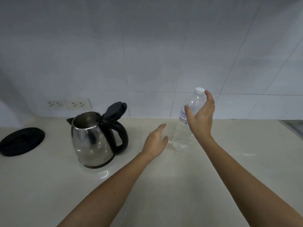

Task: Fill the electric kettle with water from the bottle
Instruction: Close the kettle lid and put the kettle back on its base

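Observation:
A steel electric kettle (91, 140) with a black handle stands on the counter left of centre, its black lid (114, 112) flipped up and open. A clear plastic water bottle (182, 136) with a white cap (200, 90) stands upright to the right. My right hand (200, 115) is in front of the bottle's upper part, fingers spread around it; a firm grip is not evident. My left hand (155, 141) hovers just left of the bottle's base, fingers apart, holding nothing.
The kettle's black round base (21, 141) lies at the far left of the cream counter (164, 185). Two wall sockets (67, 104) sit in the white tiled wall behind the kettle. A steel edge (293, 126) shows at the far right.

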Demonstrator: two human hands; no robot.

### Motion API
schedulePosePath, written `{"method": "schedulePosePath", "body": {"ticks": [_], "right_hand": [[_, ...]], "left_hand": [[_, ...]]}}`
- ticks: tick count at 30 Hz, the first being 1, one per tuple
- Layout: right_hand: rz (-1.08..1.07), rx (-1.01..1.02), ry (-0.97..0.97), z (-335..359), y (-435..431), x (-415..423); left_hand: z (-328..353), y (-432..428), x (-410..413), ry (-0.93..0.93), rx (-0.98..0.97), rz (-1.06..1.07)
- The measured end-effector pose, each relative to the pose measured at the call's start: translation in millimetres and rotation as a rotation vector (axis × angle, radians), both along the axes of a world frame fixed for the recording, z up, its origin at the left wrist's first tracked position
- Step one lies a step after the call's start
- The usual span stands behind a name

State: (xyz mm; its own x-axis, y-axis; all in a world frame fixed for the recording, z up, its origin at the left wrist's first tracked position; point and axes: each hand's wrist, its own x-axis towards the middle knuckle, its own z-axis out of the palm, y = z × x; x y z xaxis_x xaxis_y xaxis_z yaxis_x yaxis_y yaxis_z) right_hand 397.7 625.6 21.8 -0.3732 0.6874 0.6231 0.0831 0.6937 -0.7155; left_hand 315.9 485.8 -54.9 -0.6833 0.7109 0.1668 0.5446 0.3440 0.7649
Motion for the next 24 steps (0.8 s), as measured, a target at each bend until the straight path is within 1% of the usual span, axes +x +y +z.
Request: {"method": "schedulePosePath", "body": {"ticks": [3,6,11,13,14,16,18,20,22,24], "right_hand": [[-0.028,0.059,0.031,2,-43,-18],[0.029,0.023,0.003,-4,-87,-40],[0.252,-0.206,-0.094,-20,-158,-71],[0.335,-0.388,-0.068,-26,-184,-82],[0.37,-0.469,-0.043,-29,-195,-87],[0.406,-0.555,0.001,-32,-211,-95],[0.414,-0.571,0.024,-31,-223,-102],[0.404,-0.573,0.036,-29,-232,-108],[0.38,-0.585,0.052,-26,-238,-112],[0.342,-0.586,0.064,-23,-243,-115]], "left_hand": [[11,-46,-11,0.066,0.055,0.023],[17,-98,-22,0.152,0.118,0.048],[17,-184,-50,0.478,0.23,0.168],[12,-216,-64,0.541,0.234,0.276],[9,-230,-71,0.543,0.222,0.337],[3,-250,-85,0.467,0.185,0.445],[-1,-263,-99,0.335,0.126,0.486],[-5,-269,-112,0.194,0.067,0.434],[-8,-270,-117,0.06,0.008,0.322],[-12,-268,-117,-0.06,0.032,0.227]]}}
